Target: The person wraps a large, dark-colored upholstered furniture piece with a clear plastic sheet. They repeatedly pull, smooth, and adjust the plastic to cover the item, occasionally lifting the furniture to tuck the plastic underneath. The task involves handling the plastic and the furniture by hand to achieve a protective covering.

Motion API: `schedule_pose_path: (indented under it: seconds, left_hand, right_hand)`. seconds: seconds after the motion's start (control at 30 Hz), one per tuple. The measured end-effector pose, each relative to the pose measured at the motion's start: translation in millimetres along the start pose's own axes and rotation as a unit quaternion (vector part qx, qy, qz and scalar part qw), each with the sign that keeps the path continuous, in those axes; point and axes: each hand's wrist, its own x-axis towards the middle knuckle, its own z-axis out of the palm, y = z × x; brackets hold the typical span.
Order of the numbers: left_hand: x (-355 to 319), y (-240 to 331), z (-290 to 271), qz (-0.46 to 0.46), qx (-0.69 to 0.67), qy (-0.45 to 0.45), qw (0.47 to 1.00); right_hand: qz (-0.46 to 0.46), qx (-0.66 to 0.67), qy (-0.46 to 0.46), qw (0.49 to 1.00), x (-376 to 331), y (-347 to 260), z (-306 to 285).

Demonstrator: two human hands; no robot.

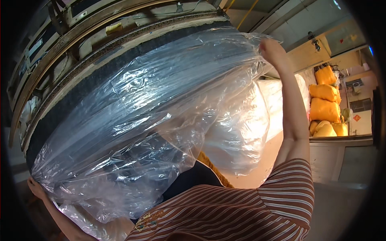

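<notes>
A large sheet of clear plastic film (pixel 136 96) is stretched between my two hands, wrinkled and shiny, over a dark work surface (pixel 76 100). My right hand (pixel 272 51), arm raised, grips its gathered edge at the far right. At the left, low down, my left hand (pixel 37 188) is closed on the opposite end, bunched into a point. Loose folds of the film hang in front of my body. Where film and skin overlap, the exact grip of the fingers is hard to make out.
Beyond the dark surface runs a long rail (pixel 120 40) of a machine frame, with a small yellowish piece (pixel 114 28) on it. Translucent bulky plastic (pixel 241 124) lies right of centre. Stacked orange bundles (pixel 323 108) stand at the far right, beyond an opening.
</notes>
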Motion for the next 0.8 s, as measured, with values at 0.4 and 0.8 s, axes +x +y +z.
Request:
schedule_pose_path:
  seconds: [0.4,0.8]
  left_hand:
    - [13,-108,-115,-0.217,-0.394,-0.014,0.893]
    - [-94,-137,-223,-0.114,-0.358,-0.166,0.912]
  right_hand:
    - [-0.292,0.252,0.209,0.899,-48,-161,44]
    - [-0.272,0.454,0.055,0.847,57,-143,53]
